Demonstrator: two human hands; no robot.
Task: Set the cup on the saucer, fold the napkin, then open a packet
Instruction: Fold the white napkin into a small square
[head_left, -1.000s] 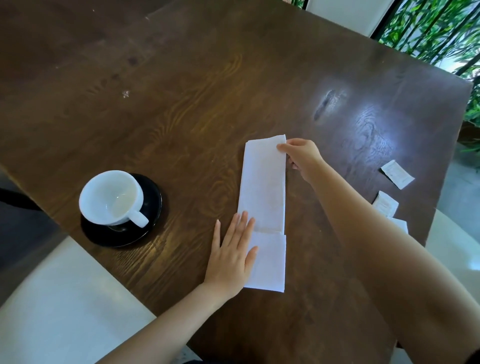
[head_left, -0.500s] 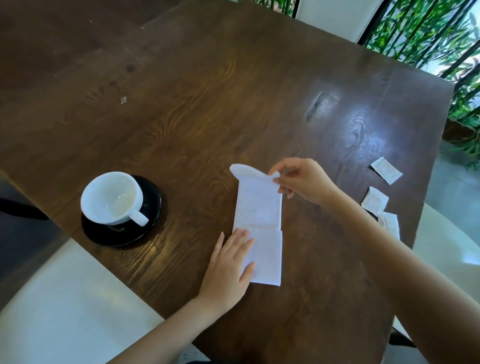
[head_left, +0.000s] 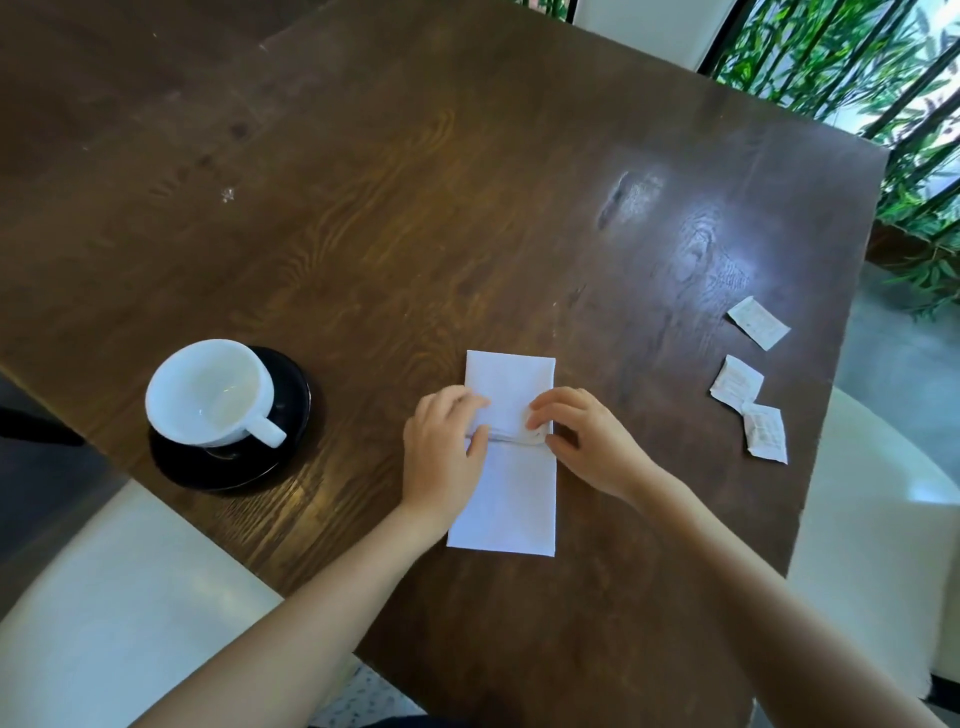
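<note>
The white napkin (head_left: 506, 499) lies flat on the desk (head_left: 415, 208) close to the person, its far end doubled back to the middle. The left grip (head_left: 447, 452) and right grip (head_left: 587, 441) each pinch that flap's loose edge, one at either side. The cup (head_left: 208, 395) stands on the black saucer (head_left: 296, 410) to the left; three packets (head_left: 736, 387) lie well apart on the right
</note>
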